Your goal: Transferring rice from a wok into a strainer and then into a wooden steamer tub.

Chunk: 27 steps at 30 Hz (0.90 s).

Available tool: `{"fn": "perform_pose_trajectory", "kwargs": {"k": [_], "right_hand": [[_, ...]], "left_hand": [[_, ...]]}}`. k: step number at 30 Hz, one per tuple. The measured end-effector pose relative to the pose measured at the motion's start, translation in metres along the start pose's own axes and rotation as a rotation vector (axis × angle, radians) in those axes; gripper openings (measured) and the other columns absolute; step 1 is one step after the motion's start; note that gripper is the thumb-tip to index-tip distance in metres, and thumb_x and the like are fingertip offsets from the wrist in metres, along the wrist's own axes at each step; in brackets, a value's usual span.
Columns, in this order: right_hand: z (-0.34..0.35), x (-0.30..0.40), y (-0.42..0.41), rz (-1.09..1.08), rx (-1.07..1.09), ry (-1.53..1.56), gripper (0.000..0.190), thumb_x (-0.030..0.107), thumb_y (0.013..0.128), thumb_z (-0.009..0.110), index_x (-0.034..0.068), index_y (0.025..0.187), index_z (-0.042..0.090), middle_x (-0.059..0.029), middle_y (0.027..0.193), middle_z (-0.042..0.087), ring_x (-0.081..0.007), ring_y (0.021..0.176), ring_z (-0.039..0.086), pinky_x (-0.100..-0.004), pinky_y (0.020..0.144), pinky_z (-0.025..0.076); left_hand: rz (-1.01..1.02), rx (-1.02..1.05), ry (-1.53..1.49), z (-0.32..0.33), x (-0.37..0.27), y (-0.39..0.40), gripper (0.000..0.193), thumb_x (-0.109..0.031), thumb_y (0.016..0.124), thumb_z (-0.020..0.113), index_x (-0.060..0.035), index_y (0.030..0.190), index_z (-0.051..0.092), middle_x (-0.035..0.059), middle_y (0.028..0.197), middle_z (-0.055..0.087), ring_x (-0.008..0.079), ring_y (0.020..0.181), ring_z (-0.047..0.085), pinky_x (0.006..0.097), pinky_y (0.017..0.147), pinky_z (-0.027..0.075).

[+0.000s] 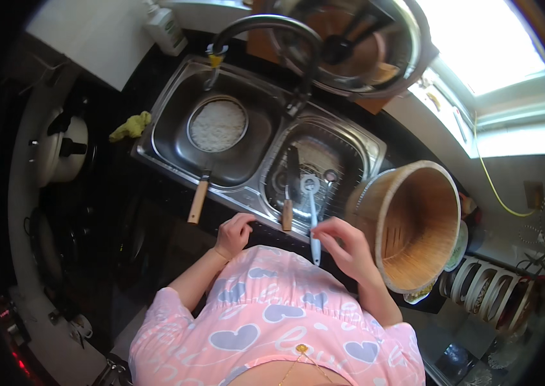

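Note:
My left hand (234,235) rests with curled fingers at the counter's front edge, holding nothing visible. My right hand (347,243) is at the blue handle of a kitchen utensil (314,217); whether the fingers grip it cannot be told. That utensil lies over the right basin (345,137), beside a knife with a wooden handle (287,214) and a small round-ended utensil (330,175). In the left basin (253,161) sits a round strainer of white rice (218,125), its wooden handle (198,200) reaching over the front rim.
A large wooden bucket (419,227) lies tilted right of the sink. The curved faucet (272,20) arches above. Behind stands a big lidded pot (349,43). A yellow-green cloth (131,126), a pump bottle (166,31) and a white-bodied pot (67,149) are at left.

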State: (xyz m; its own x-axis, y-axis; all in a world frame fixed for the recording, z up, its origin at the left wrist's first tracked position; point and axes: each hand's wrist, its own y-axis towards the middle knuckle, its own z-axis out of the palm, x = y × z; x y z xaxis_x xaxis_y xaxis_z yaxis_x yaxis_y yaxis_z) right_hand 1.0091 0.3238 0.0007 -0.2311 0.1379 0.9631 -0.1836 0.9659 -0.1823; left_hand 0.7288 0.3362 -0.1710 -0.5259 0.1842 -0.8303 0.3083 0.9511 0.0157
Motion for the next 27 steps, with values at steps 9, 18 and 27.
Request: {"fn": "perform_pose_trajectory", "kwargs": {"k": [9,18,27], "right_hand": [[0.192,-0.124,0.197,0.612,0.296,0.503,0.037,0.013,0.094,0.057,0.000,0.128,0.049,-0.0094,0.101,0.062,-0.0161,0.093,0.062,-0.0304,0.084,0.053],[0.262,-0.157,0.278,0.860,0.101,0.952,0.033,0.007,0.090,0.057,0.001,0.117,0.039,-0.0193,0.095,0.058,-0.0293,0.076,0.064,-0.0400,0.072,0.057],[0.255,-0.170,0.282,1.025,-0.004,0.938,0.016,0.019,0.099,0.042,0.006,0.106,0.046,-0.0072,0.067,0.049,-0.0177,0.053,0.048,-0.0327,0.045,0.046]], "left_hand": [[-0.206,-0.642,0.240,-0.188,0.121,0.090,0.025,0.003,0.083,0.054,-0.0024,0.106,0.058,0.0162,0.107,0.057,0.0333,0.100,0.058,0.0400,0.085,0.049],[-0.398,-0.727,0.857,-0.181,0.233,0.096,0.047,-0.017,0.084,0.058,-0.0100,0.129,0.050,0.0152,0.139,0.044,0.0359,0.130,0.039,0.0510,0.107,0.033],[-0.416,-0.710,0.836,-0.187,0.230,0.100,0.043,-0.017,0.084,0.058,-0.0115,0.126,0.053,0.0150,0.139,0.044,0.0352,0.131,0.038,0.0504,0.107,0.033]]}}
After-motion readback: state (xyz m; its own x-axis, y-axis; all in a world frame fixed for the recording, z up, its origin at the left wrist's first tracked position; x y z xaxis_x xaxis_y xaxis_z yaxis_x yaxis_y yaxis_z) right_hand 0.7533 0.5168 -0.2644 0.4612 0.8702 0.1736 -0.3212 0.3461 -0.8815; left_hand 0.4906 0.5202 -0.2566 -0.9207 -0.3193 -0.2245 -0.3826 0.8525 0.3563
